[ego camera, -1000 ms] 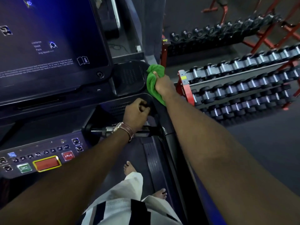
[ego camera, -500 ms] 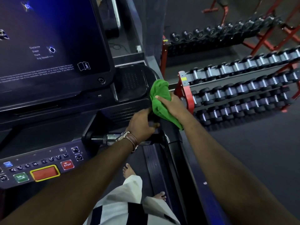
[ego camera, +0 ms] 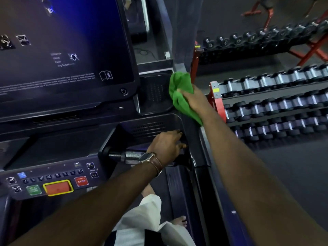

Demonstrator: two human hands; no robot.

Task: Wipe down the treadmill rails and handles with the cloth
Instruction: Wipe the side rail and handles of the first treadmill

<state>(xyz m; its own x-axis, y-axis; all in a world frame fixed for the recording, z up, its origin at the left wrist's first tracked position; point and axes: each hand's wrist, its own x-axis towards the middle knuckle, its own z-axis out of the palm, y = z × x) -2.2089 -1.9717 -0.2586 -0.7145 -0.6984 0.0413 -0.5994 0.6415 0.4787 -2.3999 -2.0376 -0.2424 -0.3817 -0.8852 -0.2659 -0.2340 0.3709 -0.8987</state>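
My right hand (ego camera: pixel 195 100) grips a bunched green cloth (ego camera: pixel 179 96) against the upper end of the treadmill's right rail (ego camera: pixel 202 157), beside the round black cup holder (ego camera: pixel 154 93). The cloth's tail hangs down over the rail's top. My left hand (ego camera: pixel 166 146), with a watch on the wrist, curls around the right end of the front handle bar (ego camera: pixel 124 156), whose silver sensor section shows just left of the wrist.
The dark console screen (ego camera: pixel 62 50) fills the upper left, with the button panel and red stop key (ego camera: pixel 81 181) below it. Dumbbell racks (ego camera: pixel 266 107) with red frames stand close to the right of the rail. My bare feet stand on the belt (ego camera: pixel 177 192).
My right hand slid the cloth down the rail half a second ago and has now moved it back up towards the cup holder. The left hand has kept its hold on the handle bar.
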